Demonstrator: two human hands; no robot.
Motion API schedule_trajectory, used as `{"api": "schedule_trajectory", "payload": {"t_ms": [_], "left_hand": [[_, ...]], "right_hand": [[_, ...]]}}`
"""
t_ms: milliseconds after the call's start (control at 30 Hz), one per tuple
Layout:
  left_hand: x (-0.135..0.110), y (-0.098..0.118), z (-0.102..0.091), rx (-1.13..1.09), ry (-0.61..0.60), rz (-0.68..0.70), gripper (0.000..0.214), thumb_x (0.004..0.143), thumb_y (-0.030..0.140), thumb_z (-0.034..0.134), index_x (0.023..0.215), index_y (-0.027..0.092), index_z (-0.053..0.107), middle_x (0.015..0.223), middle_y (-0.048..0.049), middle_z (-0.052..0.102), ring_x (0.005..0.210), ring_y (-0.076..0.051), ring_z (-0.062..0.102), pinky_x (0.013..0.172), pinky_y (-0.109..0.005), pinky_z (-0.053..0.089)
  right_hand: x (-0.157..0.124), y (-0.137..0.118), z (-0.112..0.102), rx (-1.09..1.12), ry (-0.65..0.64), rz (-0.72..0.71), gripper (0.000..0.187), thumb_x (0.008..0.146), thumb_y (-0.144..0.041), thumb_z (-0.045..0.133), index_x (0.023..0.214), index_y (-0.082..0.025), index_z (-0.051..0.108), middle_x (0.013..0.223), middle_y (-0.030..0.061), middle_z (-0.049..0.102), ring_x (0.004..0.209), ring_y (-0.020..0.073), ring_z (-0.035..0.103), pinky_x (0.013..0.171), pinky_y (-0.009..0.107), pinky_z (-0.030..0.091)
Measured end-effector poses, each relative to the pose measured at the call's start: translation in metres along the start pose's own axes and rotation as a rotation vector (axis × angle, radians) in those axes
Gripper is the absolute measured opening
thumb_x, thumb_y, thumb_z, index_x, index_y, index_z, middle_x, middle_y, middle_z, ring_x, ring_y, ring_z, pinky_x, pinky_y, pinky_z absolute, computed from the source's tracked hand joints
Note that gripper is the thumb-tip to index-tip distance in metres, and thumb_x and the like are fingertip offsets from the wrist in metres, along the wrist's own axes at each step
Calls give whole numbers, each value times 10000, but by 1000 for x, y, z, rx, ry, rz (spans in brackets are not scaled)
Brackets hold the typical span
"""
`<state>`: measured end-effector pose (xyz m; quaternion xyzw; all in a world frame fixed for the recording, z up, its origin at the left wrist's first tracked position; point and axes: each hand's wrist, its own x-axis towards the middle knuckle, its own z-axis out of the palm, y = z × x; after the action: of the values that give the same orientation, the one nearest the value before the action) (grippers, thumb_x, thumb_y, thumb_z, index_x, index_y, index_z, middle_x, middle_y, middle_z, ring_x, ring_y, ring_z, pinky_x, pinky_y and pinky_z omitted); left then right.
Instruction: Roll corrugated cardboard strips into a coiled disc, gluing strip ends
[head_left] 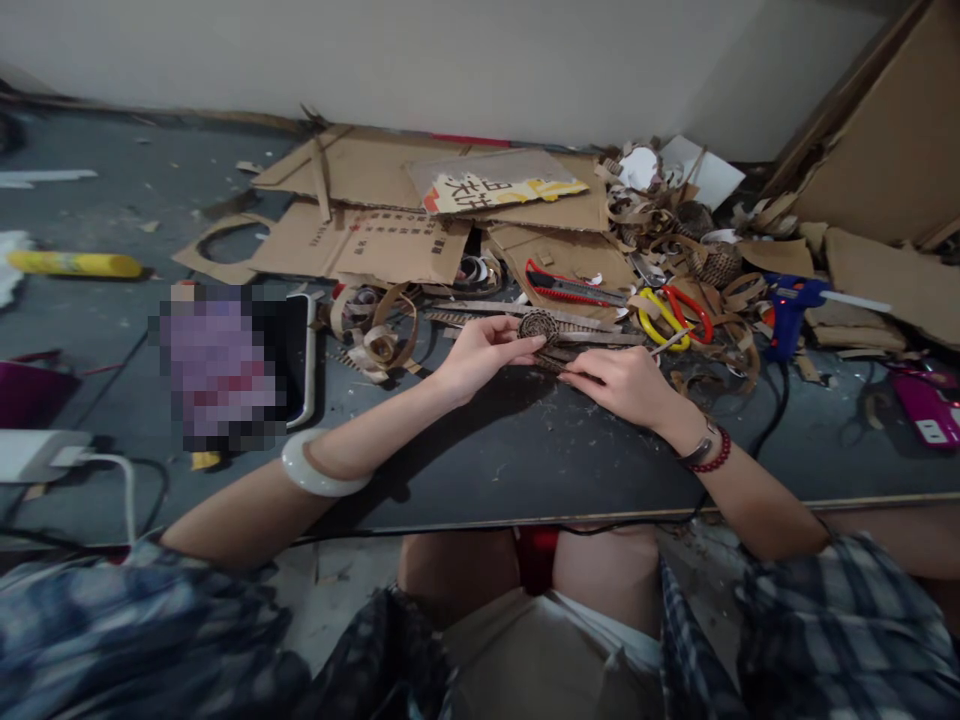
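Note:
My left hand [480, 355] pinches a small rolled coil of corrugated cardboard [538, 324] on the dark work board [510, 450]. Its fingers press against the coil's near side. My right hand [622, 385] lies just to the right, fingers closed on the cardboard strip [592, 338] that trails from the coil. Both hands rest on the board, close together. A white bangle sits on my left forearm, and a watch with red beads on my right wrist.
A red utility knife [574, 290], yellow and red scissors [671, 318] and a blue glue gun [791, 305] lie beyond the hands. Flat cardboard sheets [375, 240], curled strips [379, 335], a tablet [296, 355], a yellow tube [75, 264] and a pink device [930, 405] surround them.

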<state>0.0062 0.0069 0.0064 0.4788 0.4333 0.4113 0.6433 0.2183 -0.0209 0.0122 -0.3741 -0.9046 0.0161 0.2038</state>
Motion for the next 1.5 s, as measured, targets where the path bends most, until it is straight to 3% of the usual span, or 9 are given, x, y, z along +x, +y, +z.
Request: {"api": "schedule_trajectory", "payload": {"t_ms": [333,433,567,667,767,967,1067,1267,1500], "left_hand": [[-6,4,-3,321,-290,140,344,749,334,705,1027,132,684,891,-61,715,721,-136,645,700,-240,515],[-7,5,-4,366,-370,144,312,753,327,694,1002,138,698,841,-40,712,700,-135,631,645,-220,494],[-8,3,-6,438,-411,204,351,752,324,688,1043,129,683,848,-35,704,685,-133,624,614,-212,488],[-9,1,-5,513,-400,235,405,751,314,681,1094,101,650,854,-47,701,676,-132,626,608,-216,498],[-11,2,-3,441,-357,240,423,736,324,708,1072,81,622,918,-77,697,761,-151,650,706,-256,533],[-16,-4,6,257,-353,194,513,666,300,786,1085,96,573,1002,-92,688,860,-176,663,804,-306,541],[-17,-6,9,266,-316,196,401,705,307,759,998,87,597,904,-69,693,781,-159,657,737,-270,534],[-10,-4,2,276,-324,186,444,711,279,752,1075,76,599,922,-75,704,774,-163,663,717,-267,529],[-12,-3,-4,356,-523,81,291,725,252,729,958,105,638,889,-56,716,773,-165,677,732,-299,555]], "right_hand": [[-3,14,-8,-107,92,-69,258,925,-366,500,902,-182,679,838,28,733,781,161,679,693,271,477],[-3,13,-10,-86,118,-55,377,884,-441,548,1108,-150,631,1000,68,726,891,186,679,770,291,496],[0,9,-13,-93,3,-122,571,865,-436,575,1349,-153,464,1241,97,629,1076,228,610,889,363,462],[2,7,-13,-106,-6,-194,473,874,-375,580,1290,-160,520,1220,89,637,1086,235,586,942,406,417],[3,6,-12,-90,95,-193,429,855,-362,608,1198,-108,569,1118,102,674,1032,223,595,969,397,397],[3,4,-6,-182,292,-137,353,823,-485,599,844,-133,619,766,63,666,761,205,601,812,361,431],[4,1,-3,-185,265,-97,363,829,-505,580,835,-143,609,759,58,654,747,202,586,788,351,425],[3,2,-8,-151,142,-119,423,859,-423,579,1152,-119,578,1057,110,669,974,246,577,909,397,397],[1,5,-16,-150,9,-165,569,826,-467,610,1302,-170,514,1212,114,603,1102,279,507,946,437,378]]}}
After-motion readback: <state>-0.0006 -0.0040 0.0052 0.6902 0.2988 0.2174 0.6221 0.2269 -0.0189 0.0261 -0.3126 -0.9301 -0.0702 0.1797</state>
